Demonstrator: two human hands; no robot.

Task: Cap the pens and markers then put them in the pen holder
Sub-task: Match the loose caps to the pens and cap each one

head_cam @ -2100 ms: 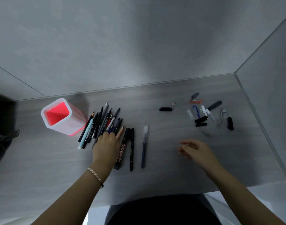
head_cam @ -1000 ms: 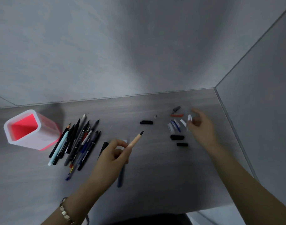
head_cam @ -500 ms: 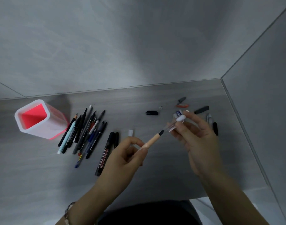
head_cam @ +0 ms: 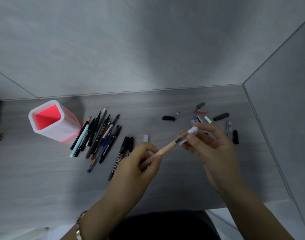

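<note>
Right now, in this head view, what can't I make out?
All in the head view.
Peach pen: rear end hidden inside the left hand gripping it.
Clear cap: right hand fingers cover part; whether it is fully seated cannot be told.
Thin black pen: lower half behind the left hand.
Pen pile: overlapping, count unclear.
Loose caps: too small and blurred to match to pens.

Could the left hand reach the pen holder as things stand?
Probably yes. The pen holder stands upright and open, left of the left hand; only the pile of loose pens lies flat on the table between them, easy to pass over. That hand does grip the peach pen.
</note>
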